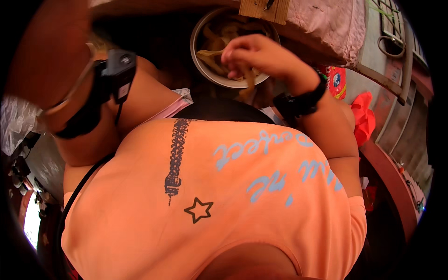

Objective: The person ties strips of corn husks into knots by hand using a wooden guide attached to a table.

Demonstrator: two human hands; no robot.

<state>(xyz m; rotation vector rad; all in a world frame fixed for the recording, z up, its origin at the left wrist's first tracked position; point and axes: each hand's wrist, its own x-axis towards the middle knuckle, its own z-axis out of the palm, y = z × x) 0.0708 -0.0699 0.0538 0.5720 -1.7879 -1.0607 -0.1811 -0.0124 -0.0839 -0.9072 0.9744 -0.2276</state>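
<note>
Over a round metal-rimmed basin (196,66) my right hand (255,54) is held with its fingers curled. A limp yellowish strip (249,84) hangs below those fingers, across the basin's near rim. Similar pale yellow, peel-like strips (211,61) lie inside the basin; their exact kind is unclear. My left hand (57,45) is raised at the upper left, very close to the camera and blurred. Its fingers are cut off by the picture's edge, so whether it holds anything is hidden.
A wooden piece with dark metal on it (264,10) juts over the basin's far rim, beside a pink-covered surface (325,31). Right of me are a red bag (364,117) and a metal frame (402,70). Clear plastic (17,122) lies at the left. Both wrists carry strapped devices.
</note>
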